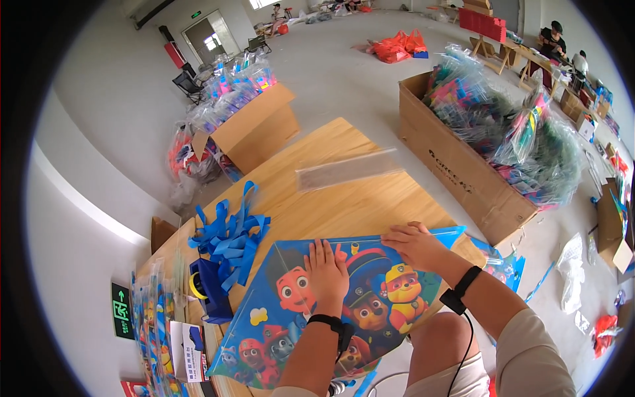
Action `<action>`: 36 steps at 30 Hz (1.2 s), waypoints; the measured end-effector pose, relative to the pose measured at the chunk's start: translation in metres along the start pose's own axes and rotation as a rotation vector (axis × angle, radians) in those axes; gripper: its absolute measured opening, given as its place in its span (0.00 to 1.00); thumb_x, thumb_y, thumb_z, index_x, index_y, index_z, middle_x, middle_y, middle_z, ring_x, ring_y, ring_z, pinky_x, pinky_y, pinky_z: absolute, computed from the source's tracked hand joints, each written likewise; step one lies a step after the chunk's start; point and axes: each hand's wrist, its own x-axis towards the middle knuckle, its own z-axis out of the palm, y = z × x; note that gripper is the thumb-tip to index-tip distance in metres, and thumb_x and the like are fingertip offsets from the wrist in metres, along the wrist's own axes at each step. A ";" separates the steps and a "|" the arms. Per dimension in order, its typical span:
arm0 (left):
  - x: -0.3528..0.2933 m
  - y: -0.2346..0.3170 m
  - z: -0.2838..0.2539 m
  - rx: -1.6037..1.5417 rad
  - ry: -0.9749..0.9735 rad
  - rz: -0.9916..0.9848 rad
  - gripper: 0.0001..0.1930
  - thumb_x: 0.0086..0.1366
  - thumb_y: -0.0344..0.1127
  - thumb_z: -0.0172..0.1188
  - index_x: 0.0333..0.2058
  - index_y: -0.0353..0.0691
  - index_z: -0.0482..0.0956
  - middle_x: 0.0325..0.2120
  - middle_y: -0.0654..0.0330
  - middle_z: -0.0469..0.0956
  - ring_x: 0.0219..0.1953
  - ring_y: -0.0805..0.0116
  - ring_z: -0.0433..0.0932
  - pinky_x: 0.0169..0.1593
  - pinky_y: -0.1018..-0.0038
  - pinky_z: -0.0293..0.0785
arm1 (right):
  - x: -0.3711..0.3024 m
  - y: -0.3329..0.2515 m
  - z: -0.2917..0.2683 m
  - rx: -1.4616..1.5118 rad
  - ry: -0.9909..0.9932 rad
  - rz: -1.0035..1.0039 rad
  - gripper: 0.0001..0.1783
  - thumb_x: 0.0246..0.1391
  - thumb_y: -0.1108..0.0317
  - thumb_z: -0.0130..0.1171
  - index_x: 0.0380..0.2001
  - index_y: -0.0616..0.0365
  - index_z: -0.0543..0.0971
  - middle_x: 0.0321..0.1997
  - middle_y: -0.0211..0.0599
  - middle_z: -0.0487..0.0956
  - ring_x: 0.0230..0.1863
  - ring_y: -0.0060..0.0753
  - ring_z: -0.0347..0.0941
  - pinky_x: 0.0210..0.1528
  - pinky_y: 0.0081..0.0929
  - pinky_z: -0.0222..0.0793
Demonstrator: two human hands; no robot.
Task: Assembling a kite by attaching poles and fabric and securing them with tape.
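A blue kite (370, 278) printed with cartoon dogs and a cartoon boy lies spread over the near part of the wooden table (331, 149), its lower part hanging near my lap. My left hand (326, 274) rests flat on the middle of the print, fingers stretched out. At the kite's far edge, toward its right corner, my right hand (415, 246) lies palm down with slightly bent fingers; its thumb is hidden. Each wrist wears a black strap. Beyond the kite lies a long clear plastic sleeve (347, 171). Blue ribbon strips (231, 238) are heaped left of the kite.
A blue tape dispenser (211, 291) stands by the ribbons, near stacked packaged kites (155, 324). Two cardboard boxes, one left (254, 126) and one right (463, 165), overflow with plastic-wrapped goods beyond the table. Red bags (397, 47) lie farther back; people sit at the far right.
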 end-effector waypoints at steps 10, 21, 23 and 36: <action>0.001 -0.001 0.003 0.013 0.006 0.010 0.29 0.71 0.43 0.44 0.67 0.34 0.64 0.71 0.49 0.59 0.73 0.52 0.54 0.75 0.54 0.44 | -0.020 0.006 -0.015 0.165 0.132 0.198 0.22 0.59 0.66 0.58 0.58 0.48 0.77 0.62 0.26 0.75 0.68 0.35 0.64 0.69 0.44 0.55; 0.002 -0.003 0.003 -0.017 -0.007 0.014 0.30 0.70 0.42 0.46 0.67 0.34 0.64 0.71 0.49 0.58 0.73 0.51 0.54 0.75 0.53 0.45 | -0.026 0.009 -0.003 0.121 0.077 0.091 0.20 0.60 0.64 0.58 0.55 0.48 0.80 0.62 0.21 0.76 0.68 0.33 0.64 0.69 0.45 0.54; 0.002 -0.004 0.003 -0.019 -0.011 0.014 0.30 0.70 0.41 0.47 0.68 0.34 0.63 0.71 0.48 0.58 0.73 0.50 0.54 0.75 0.53 0.44 | -0.034 0.016 -0.007 0.104 0.063 0.113 0.19 0.60 0.65 0.58 0.54 0.48 0.81 0.61 0.21 0.77 0.68 0.32 0.65 0.68 0.45 0.55; 0.002 -0.005 0.003 -0.008 0.001 0.030 0.30 0.69 0.41 0.46 0.67 0.33 0.64 0.71 0.49 0.58 0.73 0.50 0.54 0.75 0.53 0.45 | -0.122 0.060 -0.056 0.072 0.121 0.238 0.19 0.56 0.71 0.58 0.51 0.47 0.84 0.57 0.20 0.81 0.65 0.33 0.69 0.65 0.46 0.58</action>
